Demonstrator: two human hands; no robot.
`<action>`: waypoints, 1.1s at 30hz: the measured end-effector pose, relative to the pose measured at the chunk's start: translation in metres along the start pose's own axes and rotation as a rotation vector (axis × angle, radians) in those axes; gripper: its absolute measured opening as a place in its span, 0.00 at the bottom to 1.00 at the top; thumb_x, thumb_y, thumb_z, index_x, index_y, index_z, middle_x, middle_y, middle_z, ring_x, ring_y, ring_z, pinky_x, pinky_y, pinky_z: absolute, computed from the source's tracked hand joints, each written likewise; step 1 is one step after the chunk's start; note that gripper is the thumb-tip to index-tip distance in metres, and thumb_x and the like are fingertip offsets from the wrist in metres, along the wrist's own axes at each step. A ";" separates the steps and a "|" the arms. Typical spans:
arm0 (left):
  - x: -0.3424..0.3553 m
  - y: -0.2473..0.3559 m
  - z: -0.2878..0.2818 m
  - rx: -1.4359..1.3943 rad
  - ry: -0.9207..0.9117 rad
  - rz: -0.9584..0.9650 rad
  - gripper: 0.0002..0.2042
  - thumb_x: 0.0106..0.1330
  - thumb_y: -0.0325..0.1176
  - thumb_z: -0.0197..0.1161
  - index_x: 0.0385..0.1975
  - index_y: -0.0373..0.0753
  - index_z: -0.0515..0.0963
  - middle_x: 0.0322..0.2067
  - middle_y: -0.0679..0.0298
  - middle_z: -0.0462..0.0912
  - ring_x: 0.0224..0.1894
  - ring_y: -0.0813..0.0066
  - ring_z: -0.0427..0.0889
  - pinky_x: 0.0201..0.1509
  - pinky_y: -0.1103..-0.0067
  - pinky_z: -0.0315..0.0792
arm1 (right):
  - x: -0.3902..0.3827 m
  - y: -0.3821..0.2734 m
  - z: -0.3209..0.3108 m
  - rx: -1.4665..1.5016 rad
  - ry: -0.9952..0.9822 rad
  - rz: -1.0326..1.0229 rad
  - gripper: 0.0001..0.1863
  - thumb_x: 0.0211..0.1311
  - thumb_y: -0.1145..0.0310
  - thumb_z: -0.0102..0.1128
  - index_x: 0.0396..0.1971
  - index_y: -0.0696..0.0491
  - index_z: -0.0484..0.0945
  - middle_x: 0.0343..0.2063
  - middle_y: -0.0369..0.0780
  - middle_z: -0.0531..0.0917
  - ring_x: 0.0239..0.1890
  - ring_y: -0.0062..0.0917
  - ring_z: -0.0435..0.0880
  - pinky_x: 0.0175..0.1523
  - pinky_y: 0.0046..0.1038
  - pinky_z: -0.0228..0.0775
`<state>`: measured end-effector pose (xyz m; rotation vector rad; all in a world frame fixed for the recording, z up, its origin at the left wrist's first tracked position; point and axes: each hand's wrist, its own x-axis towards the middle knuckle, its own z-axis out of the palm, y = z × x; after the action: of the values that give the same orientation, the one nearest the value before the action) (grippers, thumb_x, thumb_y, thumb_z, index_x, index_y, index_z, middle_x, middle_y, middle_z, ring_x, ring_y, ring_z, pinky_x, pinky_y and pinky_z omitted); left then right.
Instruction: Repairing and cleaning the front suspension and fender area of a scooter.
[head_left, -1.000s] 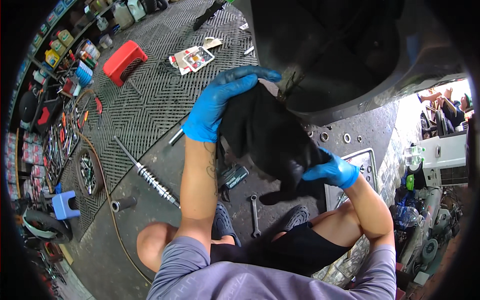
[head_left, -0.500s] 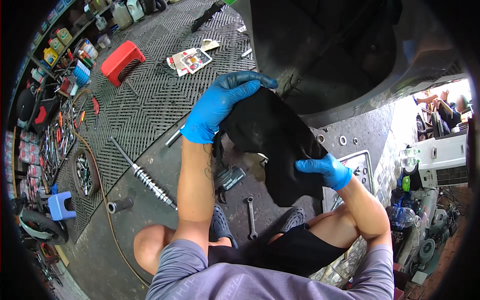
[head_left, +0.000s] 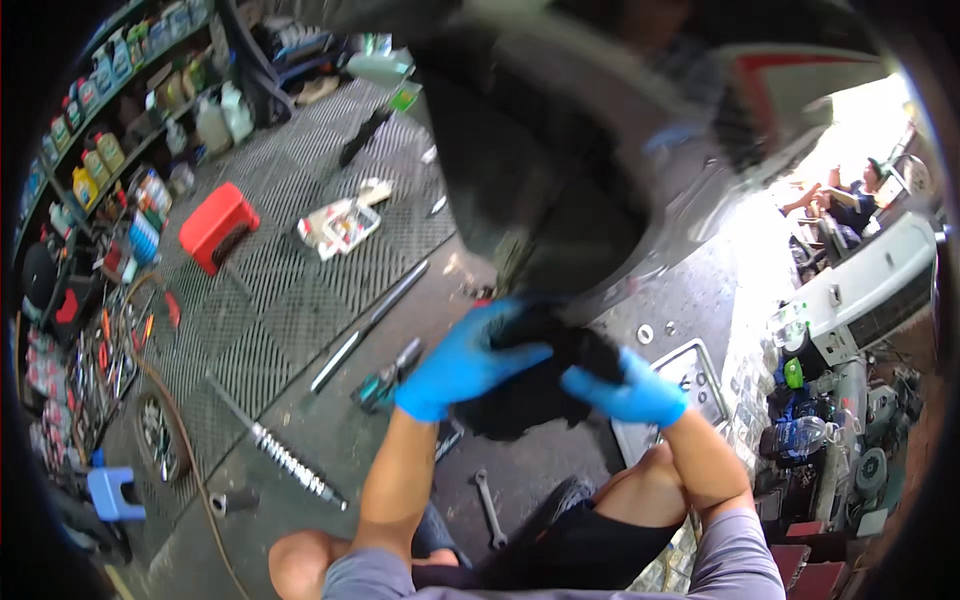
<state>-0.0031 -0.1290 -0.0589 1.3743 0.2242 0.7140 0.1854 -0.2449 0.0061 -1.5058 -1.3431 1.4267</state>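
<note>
A black cloth (head_left: 525, 400) is bunched between my two blue-gloved hands, just below a dark curved vehicle panel (head_left: 550, 190). My left hand (head_left: 465, 365) presses on its left side with fingers reaching across the top. From the other side my right hand (head_left: 625, 388) grips the cloth, fingers and thumb pointing inward. Motion blurs the hands and the panel a little. On the floor below lies a combination wrench (head_left: 490, 512). A teal and black power tool (head_left: 385, 385) rests beside my left forearm.
A shock absorber (head_left: 292, 465) and a long metal rod (head_left: 368, 328) lie to the left. Right of my hands is a metal tray (head_left: 712, 360) with small rings. A red stool (head_left: 215, 225), a blue stool (head_left: 115, 494) and bottle shelves stand further left. People sit at the far right.
The cloth went from hanging spread out to being bunched. My hands came closer together and lower in view. The view shifted, bringing the rod and power tool into sight.
</note>
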 end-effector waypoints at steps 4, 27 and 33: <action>0.006 -0.027 0.016 0.035 0.081 -0.064 0.12 0.66 0.27 0.61 0.48 0.32 0.76 0.43 0.63 0.82 0.46 0.78 0.78 0.53 0.78 0.72 | -0.010 -0.015 0.004 -0.981 0.161 -0.029 0.20 0.58 0.56 0.68 0.43 0.55 0.78 0.29 0.49 0.81 0.30 0.39 0.81 0.37 0.31 0.73; 0.000 0.078 0.101 0.847 -0.238 0.260 0.17 0.66 0.47 0.59 0.31 0.37 0.84 0.23 0.51 0.82 0.26 0.52 0.82 0.29 0.65 0.73 | -0.046 0.023 -0.106 0.154 0.344 -0.512 0.21 0.54 0.71 0.66 0.49 0.58 0.75 0.33 0.40 0.80 0.38 0.33 0.80 0.46 0.33 0.74; 0.062 0.200 0.141 0.735 -0.717 0.377 0.17 0.65 0.46 0.61 0.37 0.37 0.84 0.30 0.50 0.84 0.31 0.52 0.84 0.34 0.67 0.76 | -0.079 -0.063 -0.198 1.071 -0.107 -0.877 0.23 0.63 0.54 0.56 0.47 0.58 0.75 0.18 0.33 0.69 0.19 0.20 0.69 0.28 0.23 0.62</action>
<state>0.0548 -0.2026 0.1753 2.3248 -0.3958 0.4003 0.3718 -0.2682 0.1254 -0.1003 -0.8233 1.2497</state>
